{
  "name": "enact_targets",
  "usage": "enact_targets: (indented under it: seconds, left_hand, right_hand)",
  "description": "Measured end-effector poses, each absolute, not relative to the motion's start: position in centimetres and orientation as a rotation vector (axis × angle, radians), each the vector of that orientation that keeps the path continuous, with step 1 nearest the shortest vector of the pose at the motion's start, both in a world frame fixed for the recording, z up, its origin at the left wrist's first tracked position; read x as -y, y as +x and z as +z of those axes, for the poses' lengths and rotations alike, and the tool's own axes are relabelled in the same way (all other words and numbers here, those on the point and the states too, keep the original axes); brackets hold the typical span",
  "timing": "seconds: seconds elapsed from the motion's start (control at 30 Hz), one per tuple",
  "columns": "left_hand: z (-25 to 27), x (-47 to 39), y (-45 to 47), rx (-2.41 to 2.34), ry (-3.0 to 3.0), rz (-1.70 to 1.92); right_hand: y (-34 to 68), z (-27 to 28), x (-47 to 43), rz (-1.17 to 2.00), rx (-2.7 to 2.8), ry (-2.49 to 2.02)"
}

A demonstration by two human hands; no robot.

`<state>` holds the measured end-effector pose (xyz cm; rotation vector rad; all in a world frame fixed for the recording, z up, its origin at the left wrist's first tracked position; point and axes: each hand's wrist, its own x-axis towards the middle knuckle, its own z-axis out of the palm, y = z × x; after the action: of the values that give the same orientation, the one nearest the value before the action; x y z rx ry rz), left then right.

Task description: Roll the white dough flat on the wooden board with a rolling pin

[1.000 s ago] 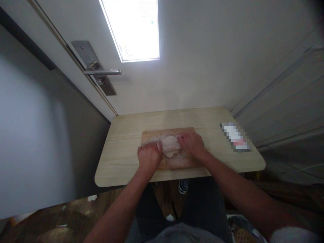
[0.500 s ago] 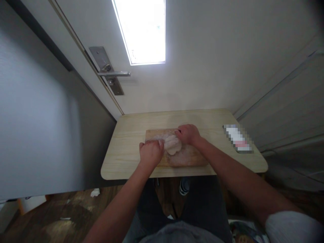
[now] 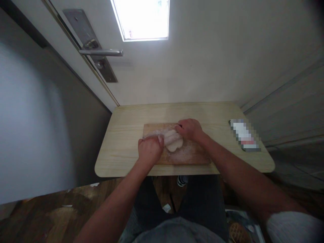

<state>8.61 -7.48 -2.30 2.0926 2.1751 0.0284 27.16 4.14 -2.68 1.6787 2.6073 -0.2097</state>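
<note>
A flattened round of pale dough [image 3: 175, 145] lies on a wooden board [image 3: 186, 159] dusted with white flour. Across its upper part runs a floury rolling pin [image 3: 172, 136], hard to make out against the dough and slightly slanted. My left hand [image 3: 151, 148] is closed around the pin's left end, thumb towards the dough. At the other end, a little farther from me, my right hand [image 3: 190, 129] is also closed on the pin. Both fists hide the pin's ends. The board's left and right parts are partly covered by my hands and right forearm.
The board sits on a small light wood table [image 3: 118, 145] with rounded front corners. A pixelated phone-like object [image 3: 244, 135] lies at its right. Behind the table stands a white door with a metal handle [image 3: 101, 52]. Below right, a basket-like container [image 3: 255, 227] is on the floor.
My view has shifted a little, so the table sits higher and larger. Both hands stay closed on the rolling pin, and more of the dough's near side shows below it.
</note>
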Motion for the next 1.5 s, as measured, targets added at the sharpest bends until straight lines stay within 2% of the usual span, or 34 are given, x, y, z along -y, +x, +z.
enact_targets:
  seconds: [0.23, 0.43, 0.97, 1.5]
  left_hand:
    - [-1.3, 7.3, 8.4, -2.200, 2.151, 0.005]
    - [-0.4, 7.3, 8.6, -2.244, 2.082, 0.038]
    - [-2.1, 6.1, 8.3, -2.241, 2.011, -0.019]
    - [-0.4, 5.3, 8.2, -2.295, 1.994, -0.043]
  right_hand:
    - [27.2, -2.2, -3.2, -0.176, -2.608, 1.776]
    - [26.6, -0.7, -4.6, -0.055, -2.750, 1.673]
    - [25.9, -1.1, -5.5, -0.202, -2.637, 1.662]
    - [25.2, -0.7, -6.5, -0.202, -2.657, 1.670]
